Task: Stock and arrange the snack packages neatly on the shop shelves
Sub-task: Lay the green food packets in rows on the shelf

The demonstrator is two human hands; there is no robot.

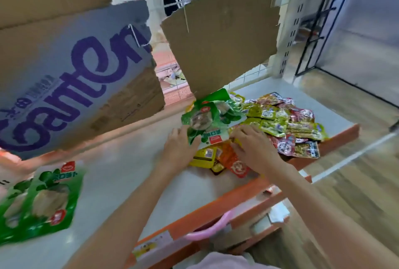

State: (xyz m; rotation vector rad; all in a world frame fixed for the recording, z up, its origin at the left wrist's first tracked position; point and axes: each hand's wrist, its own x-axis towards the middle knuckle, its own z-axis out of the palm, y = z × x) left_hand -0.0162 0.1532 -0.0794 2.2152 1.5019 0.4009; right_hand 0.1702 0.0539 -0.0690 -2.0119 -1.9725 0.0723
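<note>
A heap of snack packets lies on the white shelf [133,173] with an orange front edge. Green packets [207,117] top the heap's near left. Yellow-green and red packets [287,122] spread to the right, and small yellow and orange ones [218,156] lie at the front. My left hand [179,148] rests with straight fingers on the lower edge of a green packet. My right hand [252,145] has its fingers curled down onto the small packets at the front of the heap. Another green packet [41,197] lies alone at the shelf's far left.
A large cardboard box with purple lettering [71,74] stands on the shelf at the left. A torn cardboard sheet [222,38] stands behind the heap. A pink handle [207,230] shows under the shelf edge. Wooden floor [349,182] and a black metal frame [311,31] lie to the right.
</note>
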